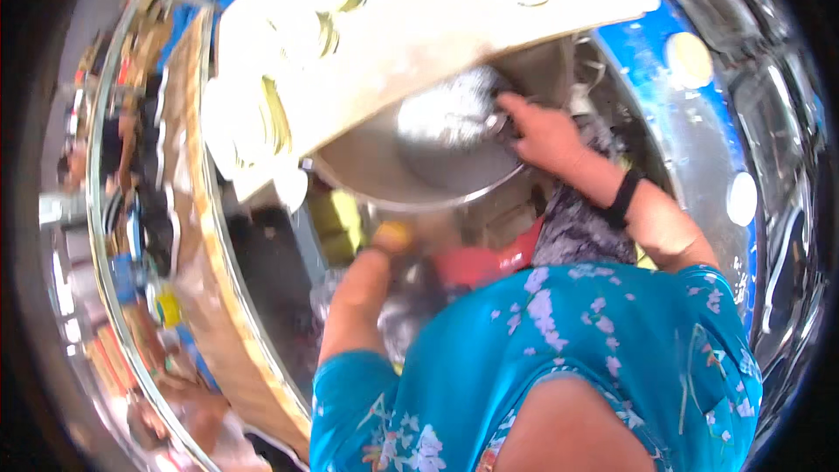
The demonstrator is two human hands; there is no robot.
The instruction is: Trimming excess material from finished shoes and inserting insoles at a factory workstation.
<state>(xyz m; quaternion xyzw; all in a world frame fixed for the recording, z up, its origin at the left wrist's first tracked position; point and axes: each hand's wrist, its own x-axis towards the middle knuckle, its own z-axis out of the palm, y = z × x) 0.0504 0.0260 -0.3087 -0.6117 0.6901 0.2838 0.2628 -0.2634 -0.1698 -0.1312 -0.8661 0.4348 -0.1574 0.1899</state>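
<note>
My right hand [549,135], with a black band on its wrist, reaches over a large metal basin [419,204]. Its fingers are closed round a dark and silvery metal piece [498,121] whose kind I cannot make out. Bright glare covers the metal inside the basin. Lower and to the left, my left hand [411,240] is smeared by motion. A small yellow thing [393,234] shows at it; whether it is held I cannot tell. Above the basin lies a pale tabletop [384,79] with thin green slices [276,114] scattered on it.
A red object [485,264] lies close to my body, below the basin. Left of it stands a yellow-green thing [336,223] beside a dark box-like shape [266,249]. Along the right runs a blue surface [651,61]. Other people and goods are beyond a rail at far left.
</note>
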